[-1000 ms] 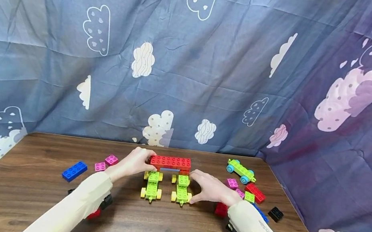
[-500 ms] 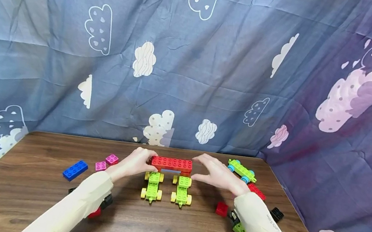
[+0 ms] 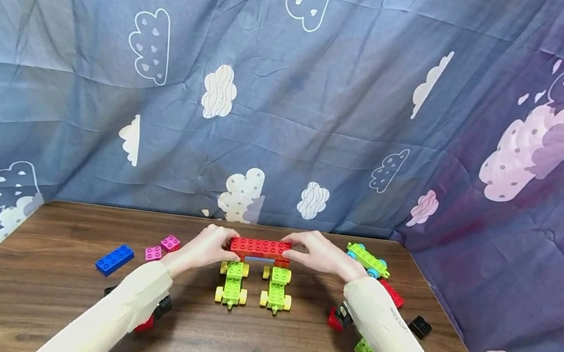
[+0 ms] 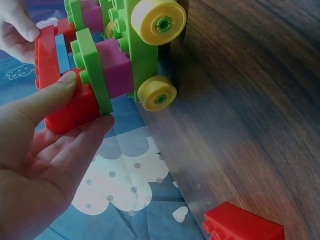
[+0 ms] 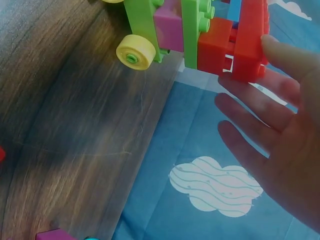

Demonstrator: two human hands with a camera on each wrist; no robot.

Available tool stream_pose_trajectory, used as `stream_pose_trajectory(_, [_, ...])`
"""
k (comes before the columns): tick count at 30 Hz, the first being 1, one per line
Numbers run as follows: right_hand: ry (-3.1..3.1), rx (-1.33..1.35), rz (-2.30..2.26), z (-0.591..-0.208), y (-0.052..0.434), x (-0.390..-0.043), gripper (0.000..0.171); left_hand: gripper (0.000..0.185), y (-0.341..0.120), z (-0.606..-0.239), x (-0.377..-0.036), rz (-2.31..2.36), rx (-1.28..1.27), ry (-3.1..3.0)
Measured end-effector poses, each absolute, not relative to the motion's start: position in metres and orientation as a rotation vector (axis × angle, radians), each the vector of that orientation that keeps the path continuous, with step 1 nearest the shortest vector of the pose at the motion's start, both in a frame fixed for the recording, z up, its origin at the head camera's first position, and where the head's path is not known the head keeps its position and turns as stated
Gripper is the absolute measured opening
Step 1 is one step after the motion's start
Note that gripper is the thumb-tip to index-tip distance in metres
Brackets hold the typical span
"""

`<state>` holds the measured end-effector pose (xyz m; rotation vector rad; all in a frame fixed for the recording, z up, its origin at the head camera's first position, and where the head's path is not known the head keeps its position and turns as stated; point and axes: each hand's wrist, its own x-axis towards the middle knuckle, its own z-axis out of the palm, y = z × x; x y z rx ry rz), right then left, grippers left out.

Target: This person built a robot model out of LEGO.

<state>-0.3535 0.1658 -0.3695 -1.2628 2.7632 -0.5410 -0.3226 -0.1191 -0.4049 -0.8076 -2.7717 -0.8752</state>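
Red building bricks [image 3: 261, 247] form a bar across two lime green wheeled bases, the left base [image 3: 231, 288] and the right base [image 3: 276, 295], both with yellow wheels. My left hand [image 3: 207, 244] grips the bar's left end; in the left wrist view the thumb lies on a lower red brick [image 4: 84, 102], fingers on its outer side. At the opposite end my right hand [image 3: 320, 252] pinches the top red brick [image 5: 250, 37] between thumb and index finger, the other fingers spread. Between the red bricks shows a blue brick [image 4: 62, 52]. A magenta brick [image 4: 114, 67] sits between green plates.
Left on the table lie a blue brick [image 3: 115, 260] and pink bricks [image 3: 153, 253]. At the right stand a green base with blue wheels [image 3: 368, 260], a black brick [image 3: 420, 326] and a green brick [image 3: 364, 351]. Dark pieces [image 3: 163, 307] lie partly behind the left sleeve.
My right hand has risen from beside the right base's wheels and moved in to pinch the bar's right end. The left hand has kept its grip; the build has hardly moved.
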Motion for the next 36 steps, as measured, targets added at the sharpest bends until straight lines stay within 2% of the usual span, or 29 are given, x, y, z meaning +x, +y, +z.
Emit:
stream_pose_trajectory(12, [2.693,-1.259,-0.567,-0.373,0.168,-0.354,0.034,0.030,-0.123,-0.400,-0.319,-0.864,-0.915,-2.776])
stream_pose_trajectory(19, [2.712,-1.229,-0.553,-0.375,0.169,-0.348,0.038,0.037,-0.131,-0.391,-0.314,-0.918,-0.937,-2.781])
stream_pose_trajectory(36, [2.829,-1.353,-0.516,-0.383,0.169,-0.340,0.034,0.033,-0.132,-0.391,-0.314,-0.958,-0.949,-2.805])
